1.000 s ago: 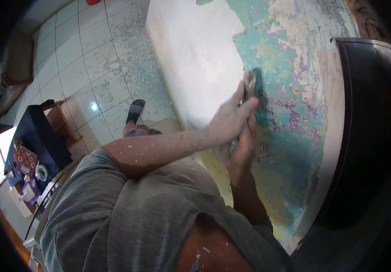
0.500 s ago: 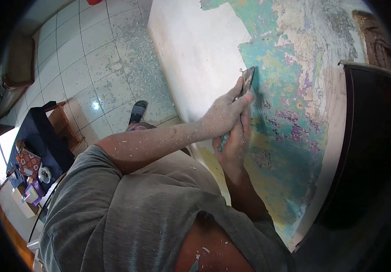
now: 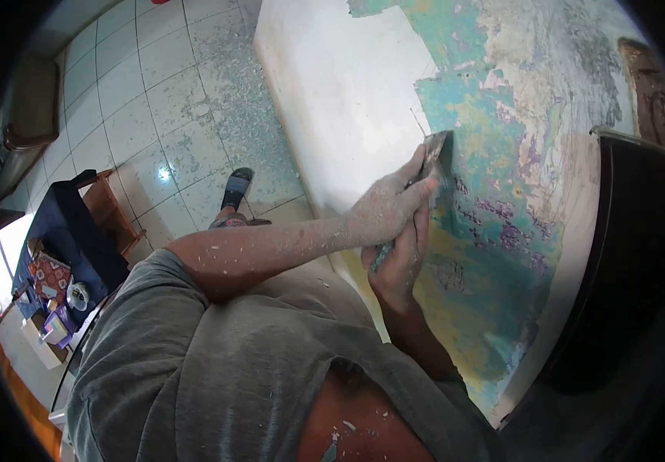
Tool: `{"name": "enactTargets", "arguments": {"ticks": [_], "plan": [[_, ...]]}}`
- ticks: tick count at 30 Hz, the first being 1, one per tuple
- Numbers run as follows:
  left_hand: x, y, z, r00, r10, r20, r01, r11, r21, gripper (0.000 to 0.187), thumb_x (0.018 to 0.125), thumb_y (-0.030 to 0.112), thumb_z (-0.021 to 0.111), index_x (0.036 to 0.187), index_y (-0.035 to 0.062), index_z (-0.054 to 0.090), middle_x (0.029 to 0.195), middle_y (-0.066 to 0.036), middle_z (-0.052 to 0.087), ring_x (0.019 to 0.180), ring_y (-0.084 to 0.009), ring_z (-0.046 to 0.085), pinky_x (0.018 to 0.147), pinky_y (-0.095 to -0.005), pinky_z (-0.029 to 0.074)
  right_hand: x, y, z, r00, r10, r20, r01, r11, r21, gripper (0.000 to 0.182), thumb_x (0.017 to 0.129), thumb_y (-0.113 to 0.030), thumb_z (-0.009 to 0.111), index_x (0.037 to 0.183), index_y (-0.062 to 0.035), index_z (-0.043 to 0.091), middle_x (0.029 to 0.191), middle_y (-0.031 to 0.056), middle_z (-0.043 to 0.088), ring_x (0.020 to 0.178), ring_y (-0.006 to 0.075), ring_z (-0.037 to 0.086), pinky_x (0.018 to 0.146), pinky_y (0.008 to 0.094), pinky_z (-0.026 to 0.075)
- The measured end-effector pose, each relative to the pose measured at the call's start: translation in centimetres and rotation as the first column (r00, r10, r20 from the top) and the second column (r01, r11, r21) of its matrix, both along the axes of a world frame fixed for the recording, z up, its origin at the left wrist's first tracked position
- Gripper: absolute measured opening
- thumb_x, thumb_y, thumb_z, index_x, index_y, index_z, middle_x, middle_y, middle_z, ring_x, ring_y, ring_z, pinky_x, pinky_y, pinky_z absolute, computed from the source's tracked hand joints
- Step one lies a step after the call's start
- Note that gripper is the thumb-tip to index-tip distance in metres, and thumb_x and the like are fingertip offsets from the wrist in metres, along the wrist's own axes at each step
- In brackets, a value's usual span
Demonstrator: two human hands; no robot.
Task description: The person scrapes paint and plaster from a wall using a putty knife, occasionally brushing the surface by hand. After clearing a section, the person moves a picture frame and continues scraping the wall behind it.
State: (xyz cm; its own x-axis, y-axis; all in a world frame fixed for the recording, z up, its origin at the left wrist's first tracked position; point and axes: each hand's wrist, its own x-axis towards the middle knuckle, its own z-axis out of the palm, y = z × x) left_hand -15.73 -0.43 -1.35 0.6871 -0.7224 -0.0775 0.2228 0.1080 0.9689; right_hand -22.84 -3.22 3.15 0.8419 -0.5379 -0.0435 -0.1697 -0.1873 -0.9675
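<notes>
A paint scraper (image 3: 438, 146) with a worn metal blade rests against the wall (image 3: 348, 85), at the border between white paint and a bared green, yellow and purple patch (image 3: 494, 192). My left hand (image 3: 382, 212), coated in pale dust, is closed around the upper part of the scraper, fingers stretched toward the blade. Below it, my right hand (image 3: 400, 269) wraps the handle, whose greenish end shows beside the palm. Where the blade meets the wall is partly covered by the fingers. A thin dark line (image 3: 418, 122) runs in the white paint by the blade.
Paint flakes (image 3: 244, 108) litter the tiled floor (image 3: 128, 123). My sandalled foot (image 3: 237, 185) stands near the wall's base. A dark curved piece of furniture (image 3: 617, 277) stands close on the right. A cloth-draped table (image 3: 78, 231) and a brown sofa (image 3: 32, 115) are at the left.
Both hands and the scraper have slid a little down the wall, toward my body. The thin dark line in the white paint now shows above the blade. The view has shifted slightly.
</notes>
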Motion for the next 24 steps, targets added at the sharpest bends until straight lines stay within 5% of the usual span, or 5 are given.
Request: {"name": "enactTargets", "arguments": {"ticks": [4, 6, 11, 20, 24], "plan": [[4.1, 1.5, 1.0, 0.980, -0.119, -0.162, 0.122, 0.993, 0.003, 0.076, 0.104, 0.050, 0.043, 0.159, 0.0031, 0.019, 0.137, -0.031, 0.053, 0.133, -0.0359, 0.049, 0.114, -0.0375, 0.034, 1.4, -2.0, -3.1, 0.995, 0.097, 0.031, -0.094, 0.992, -0.081, 0.052, 0.110, -0.022, 0.032, 0.156, 0.0009, 0.024, 0.135, 0.0157, 0.053, 0.099, 0.0135, 0.060, 0.069, 0.0229, 0.049], [4.1, 1.8, 1.3, 0.967, -0.172, -0.185, 0.170, 0.985, -0.026, 0.077, 0.104, 0.051, 0.043, 0.159, 0.0036, 0.018, 0.139, -0.031, 0.052, 0.133, -0.0343, 0.049, 0.113, -0.0365, 0.035, 1.2, -1.3, -2.4, 0.996, 0.032, -0.081, -0.010, 0.966, 0.258, 0.050, 0.107, -0.021, 0.033, 0.152, 0.0010, 0.032, 0.148, 0.0152, 0.042, 0.124, 0.0215, 0.052, 0.094, 0.0317, 0.049], [1.4, -0.2, -0.1, 0.997, 0.053, 0.048, -0.053, 0.999, 0.010, 0.080, 0.104, 0.053, 0.042, 0.159, 0.0013, 0.017, 0.145, -0.029, 0.047, 0.134, -0.0295, 0.048, 0.113, -0.0347, 0.036, -0.1, -1.9, -2.2, 0.999, -0.022, 0.045, 0.013, 0.981, 0.192, 0.051, 0.107, -0.021, 0.034, 0.155, -0.0024, 0.029, 0.138, 0.0115, 0.051, 0.109, 0.0159, 0.059, 0.080, 0.0265, 0.052], [13.5, -0.9, -4.5, 0.976, 0.216, -0.018, -0.216, 0.976, -0.023, 0.079, 0.103, 0.051, 0.043, 0.159, 0.0028, 0.016, 0.137, -0.025, 0.053, 0.125, -0.0246, 0.053, 0.106, -0.0311, 0.043, 13.5, -4.1, -6.2, 0.995, 0.083, 0.057, -0.084, 0.996, 0.013, 0.050, 0.107, -0.028, 0.040, 0.151, -0.0042, 0.040, 0.092, 0.0038, 0.061, 0.060, 0.0063, 0.050, 0.046, 0.0226, 0.039], [19.5, 0.9, -3.3, 0.965, 0.154, -0.212, -0.171, 0.983, -0.065, 0.077, 0.104, 0.047, 0.042, 0.159, 0.0031, 0.012, 0.124, -0.025, 0.058, 0.080, -0.0208, 0.070, 0.054, -0.0294, 0.060, 19.9, -3.7, -6.0, 0.991, 0.133, -0.021, -0.131, 0.989, 0.067, 0.053, 0.106, -0.033, 0.043, 0.149, -0.0034, 0.043, 0.079, 0.0020, 0.056, 0.053, 0.0064, 0.044, 0.043, 0.0247, 0.037]]}}
